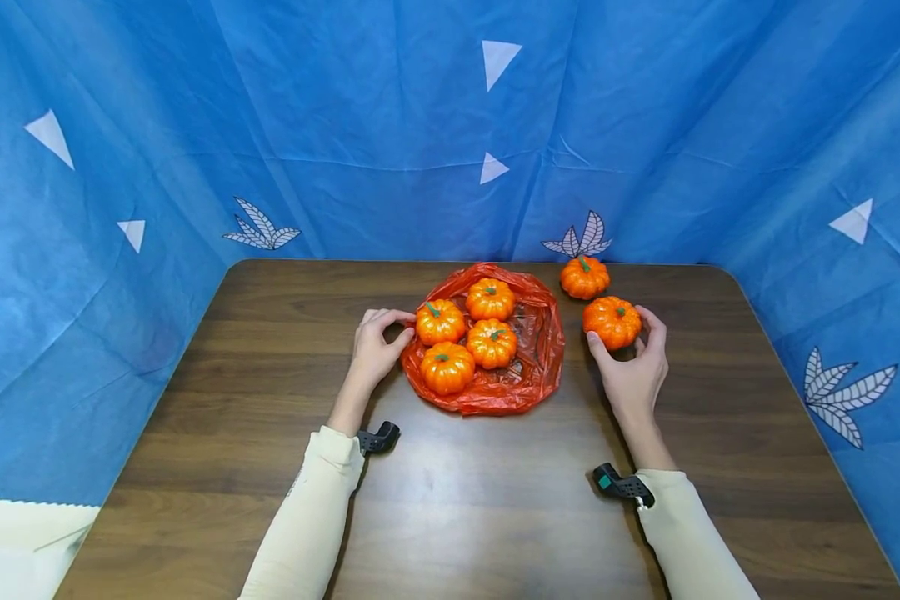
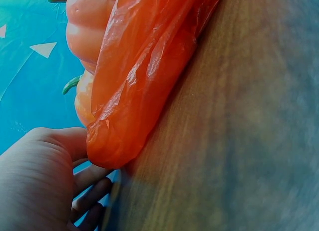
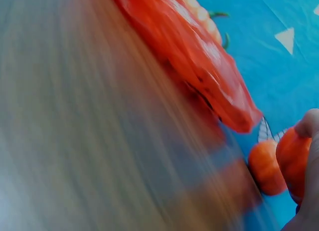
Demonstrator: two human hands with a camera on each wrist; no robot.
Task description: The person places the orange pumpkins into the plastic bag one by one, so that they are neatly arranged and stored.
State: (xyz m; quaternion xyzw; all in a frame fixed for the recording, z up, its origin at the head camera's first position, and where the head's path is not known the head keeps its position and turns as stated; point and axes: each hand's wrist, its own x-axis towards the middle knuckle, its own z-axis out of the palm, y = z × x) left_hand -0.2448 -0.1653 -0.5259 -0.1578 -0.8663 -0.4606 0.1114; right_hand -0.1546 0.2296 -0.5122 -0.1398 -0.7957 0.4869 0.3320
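Observation:
A red plastic bag (image 1: 536, 367) lies spread open on the table with several small orange pumpkins (image 1: 447, 368) inside, mostly on its left side. At the bag's left rim my left hand (image 1: 376, 343) pinches the plastic between thumb and fingers; the left wrist view shows the thumb against the bag's edge (image 2: 112, 146) with the other fingers behind it. To the right of the bag, my right hand (image 1: 637, 371) holds an orange pumpkin (image 1: 611, 322) between thumb and fingers. In the right wrist view that held pumpkin (image 3: 293, 163) is partly covered by the hand.
Another pumpkin (image 1: 584, 277) stands at the table's back edge, just behind the held one. The brown wooden table (image 1: 487, 517) is bordered at the back and sides by a blue cloth (image 1: 390, 125) with white prints. Black wrist devices (image 1: 378, 437) sit at both cuffs.

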